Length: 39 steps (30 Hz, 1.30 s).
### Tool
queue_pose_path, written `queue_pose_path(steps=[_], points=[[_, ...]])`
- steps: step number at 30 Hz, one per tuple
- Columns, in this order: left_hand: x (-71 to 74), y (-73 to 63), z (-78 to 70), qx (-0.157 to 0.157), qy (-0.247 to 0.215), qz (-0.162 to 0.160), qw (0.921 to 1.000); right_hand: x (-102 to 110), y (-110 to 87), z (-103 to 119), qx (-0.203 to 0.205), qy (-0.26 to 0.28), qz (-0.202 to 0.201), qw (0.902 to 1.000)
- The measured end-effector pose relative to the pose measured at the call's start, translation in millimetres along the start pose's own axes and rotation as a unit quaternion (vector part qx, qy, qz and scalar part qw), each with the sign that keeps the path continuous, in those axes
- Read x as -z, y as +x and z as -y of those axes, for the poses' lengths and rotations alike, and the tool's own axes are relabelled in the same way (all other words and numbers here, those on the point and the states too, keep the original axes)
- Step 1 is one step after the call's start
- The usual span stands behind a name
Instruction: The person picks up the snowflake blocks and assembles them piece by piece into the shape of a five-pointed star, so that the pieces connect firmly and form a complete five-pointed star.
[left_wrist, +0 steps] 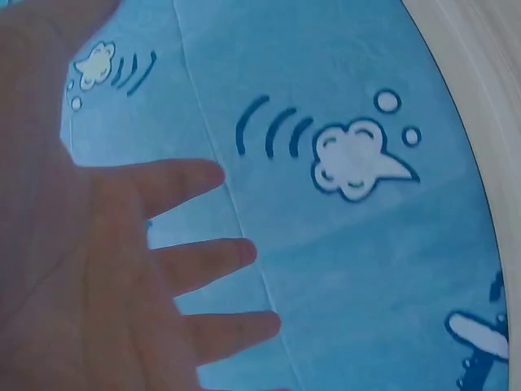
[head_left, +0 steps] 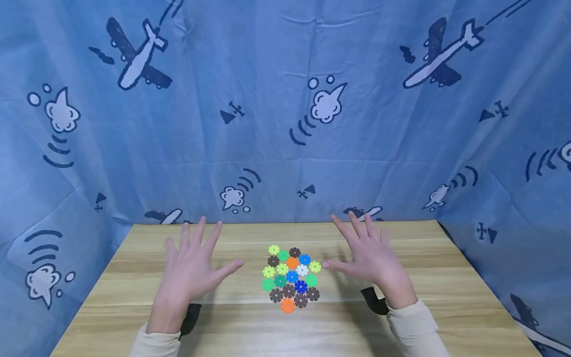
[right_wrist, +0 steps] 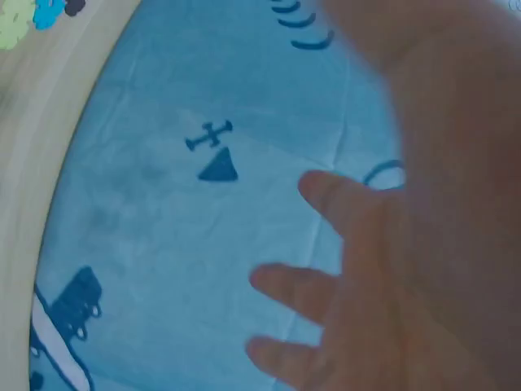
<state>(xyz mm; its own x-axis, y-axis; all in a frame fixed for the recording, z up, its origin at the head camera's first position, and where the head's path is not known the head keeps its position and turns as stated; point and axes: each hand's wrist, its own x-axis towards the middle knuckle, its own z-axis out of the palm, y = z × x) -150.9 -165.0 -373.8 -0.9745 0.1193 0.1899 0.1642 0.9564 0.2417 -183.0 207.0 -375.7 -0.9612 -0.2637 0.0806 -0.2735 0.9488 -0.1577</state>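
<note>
The discs [head_left: 292, 276] appear matt plastic; the counter [head_left: 241, 332], smooth wood grain; the backdrop [head_left: 267, 59], creased matt cloth; the sleeves [head_left: 416, 328], cloth.

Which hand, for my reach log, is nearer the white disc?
Right. The right hand is right of the white disc; the left hand is farther away, to its left.

Head view: left hand [head_left: 192, 270] lower left of frame, right hand [head_left: 374, 258] lower right; fingers [head_left: 199, 233] spread, pointing upward, thumbs [head_left: 228, 269] inward. Sleeved forearms [head_left: 417, 329] at bottom edge.
</note>
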Motion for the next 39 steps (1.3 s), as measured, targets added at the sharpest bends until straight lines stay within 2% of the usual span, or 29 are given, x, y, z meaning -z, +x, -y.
queue_pose_path(steps=[3, 6, 10, 13, 15, 18, 21, 25, 27, 29, 34, 39], points=[[-2.4, 12.6, -7.8, -0.031, -0.004, -0.025, 0.9992, -3.2, 13.4, -0.1, 0.049, 0.0, -0.007, 0.9988], [-6.5, 28.1, -17.7, -0.076, 0.004, -0.061, 0.9952, -9.6, 28.2, 2.0, 0.083, -0.022, -0.01, 0.9962], [-19.6, 50.9, -31.6, -0.125, -0.001, -0.104, 0.9866, -22.7, 43.4, 5.9, 0.09, -0.046, 0.008, 0.9948], [-36.9, 67.5, -39.9, -0.142, -0.019, -0.112, 0.9832, -34.0, 51.8, 9.7, 0.095, -0.053, 0.041, 0.9932], [-51.0, 78.3, -44.3, -0.144, -0.024, -0.096, 0.9847, -41.8, 55.8, 11.9, 0.099, -0.05, 0.071, 0.9913], [-73.3, 92.7, -47.9, -0.14, -0.016, -0.049, 0.9887, -54.3, 60.7, 14.1, 0.093, -0.031, 0.121, 0.9878], [-92.3, 104.4, -51.4, -0.132, 0.004, 0.018, 0.9911, -66.3, 63.2, 14.1, 0.079, -0.005, 0.16, 0.9839], [-107.1, 113.8, -58.2, -0.112, 0.039, 0.118, 0.9858, -77.5, 63.9, 14.7, 0.067, 0.004, 0.187, 0.9801], [-111.5, 117.0, -60.5, -0.102, 0.049, 0.154, 0.9816, -80.5, 64.3, 16.0, 0.061, 0.005, 0.193, 0.9792], [-116.7, 118.7, -61.0, -0.089, 0.042, 0.174, 0.9799, -82.9, 64.4, 17.3, 0.054, 0.012, 0.2, 0.9782], [-130.2, 122.2, -56.3, -0.059, 0.001, 0.192, 0.9796, -87.3, 64.4, 17.7, 0.035, 0.043, 0.215, 0.9751], [-132.3, 128.4, -50.9, -0.023, -0.045, 0.217, 0.9748, -86.8, 69.5, 15.9, 0.026, 0.049, 0.212, 0.9757]])
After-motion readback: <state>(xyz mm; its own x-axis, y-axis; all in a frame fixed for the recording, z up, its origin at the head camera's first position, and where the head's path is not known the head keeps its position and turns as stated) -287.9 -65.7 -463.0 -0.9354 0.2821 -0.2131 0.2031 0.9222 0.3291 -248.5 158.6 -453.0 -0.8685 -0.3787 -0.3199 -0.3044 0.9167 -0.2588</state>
